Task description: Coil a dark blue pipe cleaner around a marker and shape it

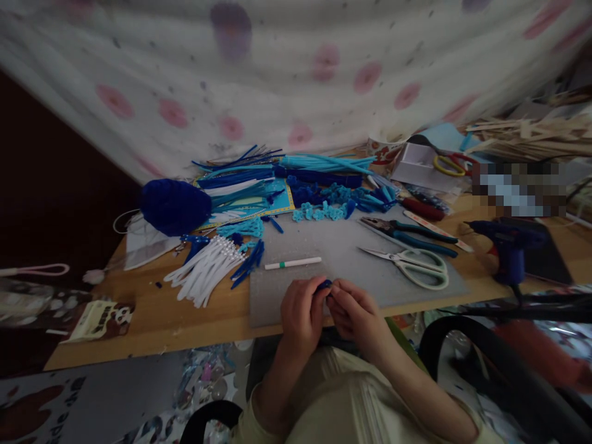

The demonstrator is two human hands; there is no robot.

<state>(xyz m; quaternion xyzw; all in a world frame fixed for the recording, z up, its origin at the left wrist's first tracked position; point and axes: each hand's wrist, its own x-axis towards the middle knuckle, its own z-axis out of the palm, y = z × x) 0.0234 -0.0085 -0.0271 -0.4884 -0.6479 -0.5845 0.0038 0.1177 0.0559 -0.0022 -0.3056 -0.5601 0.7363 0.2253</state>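
Note:
My left hand (pixel 301 309) and my right hand (pixel 354 308) meet over the front edge of the grey mat (pixel 272 296). Between their closed fingertips sits a small dark blue piece of chenille stem (pixel 325 284), mostly covered by the fingers. Just beyond them lies a white pen-like stick (pixel 296 263) with a green band. White-handled scissors (pixel 416 265) and teal-handled pliers (pixel 411 234) rest on the mat to the right. Light blue chenille flowers (pixel 321 211) line its far edge.
Bundles of blue chenille stems (pixel 240 179) lie at the back. White looped stems (pixel 203 271) and a dark blue fuzzy ball (pixel 174 206) are at left. A blue glue gun (pixel 511 246) stands at right, near a white box (pixel 420 165). A spotted curtain (pixel 277 80) hangs behind.

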